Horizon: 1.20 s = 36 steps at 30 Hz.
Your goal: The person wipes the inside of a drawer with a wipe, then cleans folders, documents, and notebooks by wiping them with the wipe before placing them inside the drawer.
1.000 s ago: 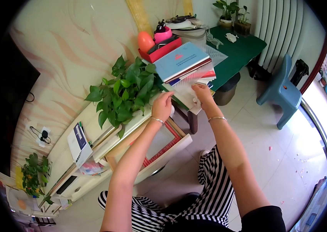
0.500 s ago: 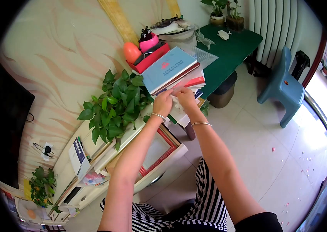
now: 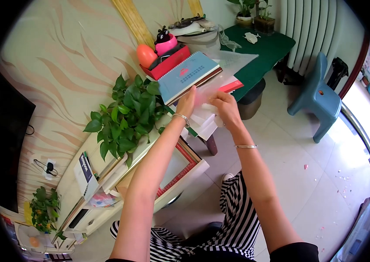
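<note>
A translucent plastic sheet [image 3: 237, 60] reaches from under a blue spiral notebook [image 3: 189, 74] down to my hands. My right hand [image 3: 226, 107] is closed, fingers curled, pinching its near edge. Close beside it, my left hand [image 3: 186, 104] has its fingers pressed together at the plastic and the near edge of the notebook stack; its fingertips are partly hidden. Below the blue notebook lies a brown-edged book [image 3: 209, 78]. Something red and flat [image 3: 231, 85] shows beside the plastic. White papers or books [image 3: 204, 122] lie beneath my hands.
A red box [image 3: 169, 61], an orange balloon-like ball [image 3: 146, 56] and a pink pot [image 3: 166, 45] stand behind the notebooks. To the left grows a leafy plant [image 3: 128, 113]. A green-covered table [image 3: 268, 48] extends back right; a blue plastic chair [image 3: 318, 100] stands on the floor.
My hands have moved apart: the right went rightward with the plastic edge, while the left stayed near the notebooks. The plastic is spread wider, and its far end reaches further right.
</note>
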Motion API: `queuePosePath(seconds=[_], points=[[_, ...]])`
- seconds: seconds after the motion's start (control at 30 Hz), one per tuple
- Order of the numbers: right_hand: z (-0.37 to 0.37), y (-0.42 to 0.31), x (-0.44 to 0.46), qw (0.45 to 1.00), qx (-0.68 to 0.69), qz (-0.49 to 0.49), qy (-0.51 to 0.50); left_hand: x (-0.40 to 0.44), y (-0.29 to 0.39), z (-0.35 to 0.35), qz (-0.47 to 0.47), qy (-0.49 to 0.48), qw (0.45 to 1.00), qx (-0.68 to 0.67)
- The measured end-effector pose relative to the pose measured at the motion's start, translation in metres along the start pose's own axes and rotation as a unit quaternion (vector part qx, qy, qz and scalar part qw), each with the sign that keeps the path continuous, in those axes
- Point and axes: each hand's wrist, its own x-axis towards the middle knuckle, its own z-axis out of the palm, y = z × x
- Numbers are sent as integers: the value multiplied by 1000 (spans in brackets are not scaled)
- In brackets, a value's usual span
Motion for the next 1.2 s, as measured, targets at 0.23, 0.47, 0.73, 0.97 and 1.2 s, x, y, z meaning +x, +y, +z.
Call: queuePosePath(seconds=[0.23,0.47,0.73,0.97,1.2], points=[[-47,-8,-29,993,59,105,11,17,-36,17,63,3,998,25],[-66,10,-12,977,101,176,60,-6,-30,12,152,-16,975,160],[-50,-18,-15,996,76,-8,44,2,-48,6,141,19,988,-59],[-92,-47,-32,973,198,-113,22,-5,-34,-14,-138,31,930,-339],[-78,-39,-63,955,253,11,-156,-109,8,-94,-37,-341,550,-762]])
